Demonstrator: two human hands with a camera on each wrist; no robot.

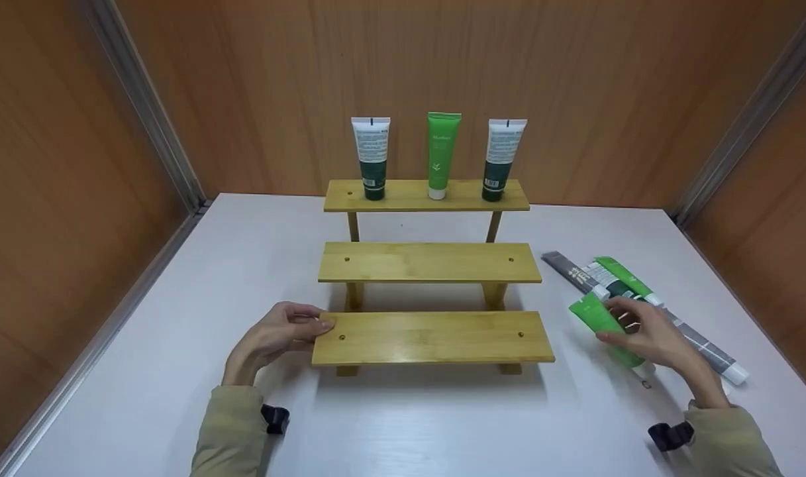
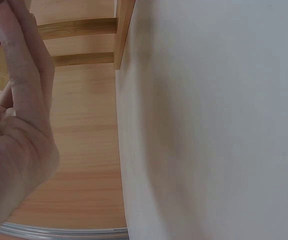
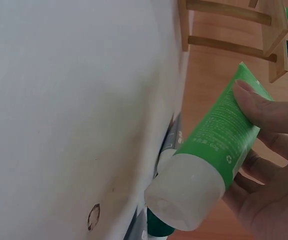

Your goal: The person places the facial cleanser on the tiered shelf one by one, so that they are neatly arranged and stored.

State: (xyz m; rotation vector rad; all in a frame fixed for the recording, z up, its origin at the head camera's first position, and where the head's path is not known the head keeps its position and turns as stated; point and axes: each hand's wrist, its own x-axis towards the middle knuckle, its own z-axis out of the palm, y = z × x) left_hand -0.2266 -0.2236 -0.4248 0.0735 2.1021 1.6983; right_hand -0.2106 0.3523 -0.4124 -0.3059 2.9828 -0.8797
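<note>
A three-tier bamboo shelf [image 1: 429,338] stands on the white table. My left hand [image 1: 280,336] pinches the left end of its lowest tier between thumb and fingers. To the right of the shelf, my right hand [image 1: 654,334] holds a green tube [image 1: 598,315] above the table, its white cap [image 3: 184,192] pointing down in the right wrist view. On the top tier stand a white-and-dark-green tube [image 1: 373,156], a bright green tube [image 1: 442,152] and another white-and-dark-green tube [image 1: 502,159], all upright on their caps. The middle tier [image 1: 429,262] bears nothing.
Beside and behind my right hand lie a grey tube [image 1: 568,268], a green tube [image 1: 624,275], a white-and-dark-green tube [image 1: 618,286] and a long grey tube [image 1: 704,338]. Wooden panels [image 1: 442,66] wall the table at the back and sides. A small dark ring mark [image 3: 94,216] shows on the tabletop.
</note>
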